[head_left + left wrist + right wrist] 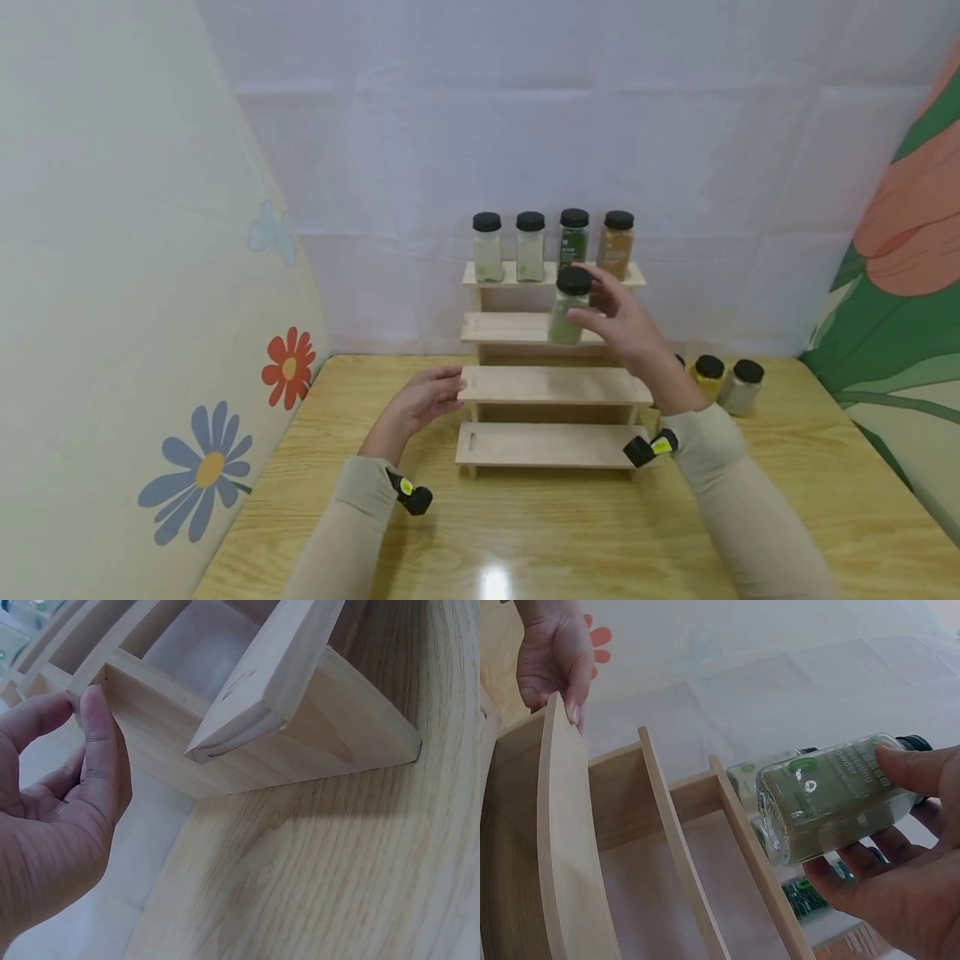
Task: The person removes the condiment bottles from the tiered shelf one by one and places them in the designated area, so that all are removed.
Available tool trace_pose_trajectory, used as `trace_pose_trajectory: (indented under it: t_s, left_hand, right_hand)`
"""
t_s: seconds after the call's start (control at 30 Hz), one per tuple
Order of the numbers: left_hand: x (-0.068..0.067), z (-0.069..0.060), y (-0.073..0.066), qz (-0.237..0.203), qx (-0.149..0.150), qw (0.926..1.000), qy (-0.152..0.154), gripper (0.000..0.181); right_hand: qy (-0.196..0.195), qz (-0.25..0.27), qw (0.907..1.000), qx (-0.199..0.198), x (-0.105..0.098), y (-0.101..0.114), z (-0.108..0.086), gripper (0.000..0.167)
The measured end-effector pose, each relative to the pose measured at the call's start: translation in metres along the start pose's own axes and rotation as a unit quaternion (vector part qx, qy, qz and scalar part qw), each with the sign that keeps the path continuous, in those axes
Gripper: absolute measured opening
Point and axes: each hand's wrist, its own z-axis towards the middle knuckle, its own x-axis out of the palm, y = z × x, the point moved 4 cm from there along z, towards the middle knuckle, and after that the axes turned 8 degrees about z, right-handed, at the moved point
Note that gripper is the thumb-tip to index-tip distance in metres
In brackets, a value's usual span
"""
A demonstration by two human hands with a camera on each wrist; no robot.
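In the head view my right hand [626,325] grips a clear glass spice jar [566,323] with a black lid and pale green powder. It is held in the air before the upper tiers of a four-step wooden rack [555,385]. The right wrist view shows the jar [829,799] tilted, with thumb and fingers around its lid end. At the rack's left side is my left hand [426,400]. Its thumb and fingers [97,727] pinch the end of a step board in the left wrist view.
On the top step stand several black-lidded jars: two pale ones [488,250], a dark green one [573,237] and an orange one [617,246]. More jars, including a yellow one [707,379] and a greyish one [742,390], stand on the table [525,525] right of the rack.
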Motion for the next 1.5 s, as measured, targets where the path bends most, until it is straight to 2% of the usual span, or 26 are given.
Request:
trace_pose_trajectory:
  t_s: [0.2, 0.47, 0.6, 0.83, 0.93, 1.2, 1.5]
  left_hand:
    - [0.0, -0.001, 0.0, 0.003, -0.005, 1.0, -0.001, 0.06]
    - [0.001, 0.0, 0.0, 0.005, -0.004, 1.0, -0.002, 0.061]
    - [0.0, 0.0, 0.0, 0.003, 0.0, 1.0, 0.001, 0.06]
    - [0.001, 0.001, 0.0, 0.005, 0.0, 1.0, 0.003, 0.061]
    - [0.001, 0.001, 0.0, 0.007, -0.004, 1.0, 0.001, 0.06]
    - [0.0, 0.001, -0.001, 0.015, -0.003, 0.9999, 0.005, 0.062]
    - [0.0, 0.001, -0.001, 0.012, 0.001, 0.9999, 0.01, 0.061]
  right_hand:
    - [-0.003, 0.013, 0.9999, 0.007, -0.019, 0.0, -0.016, 0.063]
    - [-0.016, 0.013, 0.9998, -0.008, -0.042, 0.001, -0.031, 0.062]
    - [-0.027, -0.003, 0.9996, 0.0, -0.053, -0.001, -0.038, 0.064]
    - [-0.039, -0.062, 0.9971, 0.024, -0.073, 0.0, -0.054, 0.063]
    - [-0.045, -0.069, 0.9963, 0.021, -0.082, -0.001, -0.059, 0.063]
    - [-0.04, 0.0, 0.9989, -0.022, -0.099, -0.001, -0.07, 0.061]
    - [-0.035, 0.021, 0.9981, -0.046, -0.114, -0.005, -0.08, 0.057]
